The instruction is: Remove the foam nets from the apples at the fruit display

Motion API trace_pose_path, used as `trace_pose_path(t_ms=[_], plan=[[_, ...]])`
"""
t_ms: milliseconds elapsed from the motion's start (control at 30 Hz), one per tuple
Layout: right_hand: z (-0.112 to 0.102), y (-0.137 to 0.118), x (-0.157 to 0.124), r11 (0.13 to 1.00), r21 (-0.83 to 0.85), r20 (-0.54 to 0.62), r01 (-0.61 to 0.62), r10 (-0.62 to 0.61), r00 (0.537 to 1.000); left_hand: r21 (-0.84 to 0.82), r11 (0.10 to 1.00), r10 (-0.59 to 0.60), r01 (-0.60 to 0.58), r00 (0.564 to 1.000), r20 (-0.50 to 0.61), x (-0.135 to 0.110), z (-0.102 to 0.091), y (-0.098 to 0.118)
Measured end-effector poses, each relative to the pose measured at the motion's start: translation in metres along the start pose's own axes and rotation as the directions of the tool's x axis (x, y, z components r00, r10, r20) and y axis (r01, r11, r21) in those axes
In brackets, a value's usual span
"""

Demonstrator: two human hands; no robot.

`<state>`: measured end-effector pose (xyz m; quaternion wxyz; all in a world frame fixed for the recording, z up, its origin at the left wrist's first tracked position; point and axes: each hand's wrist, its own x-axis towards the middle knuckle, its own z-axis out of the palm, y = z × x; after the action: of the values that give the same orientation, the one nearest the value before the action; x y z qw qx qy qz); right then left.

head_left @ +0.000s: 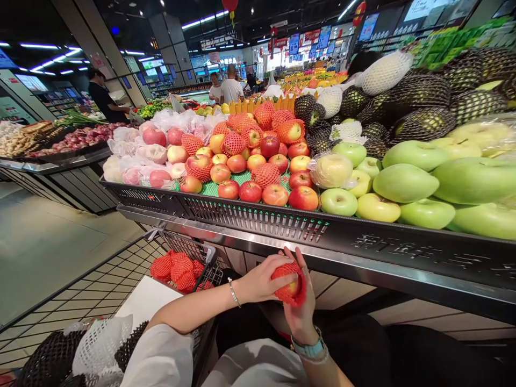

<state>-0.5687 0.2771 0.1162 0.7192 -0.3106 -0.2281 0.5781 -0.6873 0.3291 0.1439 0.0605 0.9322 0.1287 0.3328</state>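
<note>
An apple in a red foam net (285,293) is held between my two hands, in front of the display's metal edge. My left hand (260,279), with a bracelet at the wrist, lies over the netted apple with its fingers bent round it. Beneath and to the right, my right hand (305,309) cradles the apple, its fingertips pointing up. A strip of the apple's yellow-red skin shows through the net's opening. Beyond my hands, red apples (275,194), some bare and some netted, sit in a black crate (242,215) lined with green mesh.
Left of my knees stands a shopping cart (76,279) with red foam nets (181,271) and black and white nets in it. Bagged apples (153,153), green apples (338,202) and netted melons (423,124) share the display. Several people stand farther back.
</note>
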Motion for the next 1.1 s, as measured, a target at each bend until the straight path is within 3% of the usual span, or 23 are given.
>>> trace_pose_path(t_ms=[100,167,200,267,300,367,467,533,633,767,867,933,1000,1033,1067,1100], plan=[[0.001,0.005,0.001,0.999,0.008,0.126,0.045,-0.045,0.991,0.084,0.994,-0.07,0.075,0.996,-0.06,0.007,-0.03,-0.011],[0.0,0.003,0.004,0.999,0.001,0.193,0.039,-0.039,0.98,0.184,0.966,-0.135,0.182,0.961,-0.241,0.011,-0.068,-0.024],[-0.001,0.001,0.005,1.0,-0.014,0.215,0.021,-0.017,0.976,0.236,0.938,-0.153,0.253,0.915,-0.373,0.013,-0.091,-0.032],[-0.004,-0.003,0.008,0.998,-0.059,0.257,-0.016,0.03,0.966,0.305,0.857,-0.154,0.415,0.771,-0.617,0.018,-0.139,-0.049],[-0.005,-0.005,0.01,0.997,-0.077,0.265,-0.019,0.039,0.963,0.318,0.809,-0.162,0.494,0.708,-0.688,0.021,-0.161,-0.058],[-0.008,-0.008,0.012,0.994,-0.103,0.266,-0.02,0.047,0.963,0.35,0.717,-0.227,0.603,0.676,-0.701,0.027,-0.199,-0.073],[-0.009,-0.01,0.013,0.99,-0.141,0.259,-0.014,0.05,0.964,0.434,0.612,-0.4,0.661,0.732,-0.551,0.034,-0.232,-0.091],[-0.008,-0.011,0.013,0.984,-0.18,0.263,0.005,0.043,0.964,0.524,0.549,-0.515,0.651,0.757,-0.402,0.038,-0.239,-0.099],[-0.008,-0.012,0.014,0.974,-0.223,0.277,0.033,0.031,0.96,0.606,0.48,-0.651,0.634,0.721,-0.239,0.04,-0.242,-0.108],[-0.011,-0.014,0.015,0.969,-0.245,0.291,0.043,0.031,0.956,0.514,0.535,-0.739,0.671,0.666,-0.101,0.041,-0.248,-0.116],[-0.015,-0.016,0.015,0.963,-0.264,0.294,0.047,0.034,0.955,0.425,0.589,-0.747,0.687,0.664,-0.037,0.034,-0.251,-0.119],[-0.018,-0.016,0.016,0.961,-0.272,0.292,0.046,0.037,0.956,0.383,0.632,-0.695,0.674,0.711,-0.104,0.019,-0.251,-0.119],[-0.021,-0.017,0.017,0.962,-0.271,0.282,0.042,0.038,0.959,0.376,0.651,-0.593,0.659,0.751,-0.29,-0.006,-0.245,-0.118],[-0.022,-0.016,0.017,0.963,-0.268,0.272,0.039,0.037,0.961,0.385,0.62,-0.543,0.683,0.728,-0.417,-0.022,-0.241,-0.118],[-0.023,-0.016,0.018,0.963,-0.266,0.261,0.035,0.037,0.965,0.393,0.536,-0.523,0.747,0.66,-0.539,-0.04,-0.234,-0.117],[-0.024,-0.016,0.019,0.964,-0.264,0.248,0.031,0.037,0.968,0.383,0.409,-0.53,0.828,0.558,-0.639,-0.06,-0.226,-0.115]])
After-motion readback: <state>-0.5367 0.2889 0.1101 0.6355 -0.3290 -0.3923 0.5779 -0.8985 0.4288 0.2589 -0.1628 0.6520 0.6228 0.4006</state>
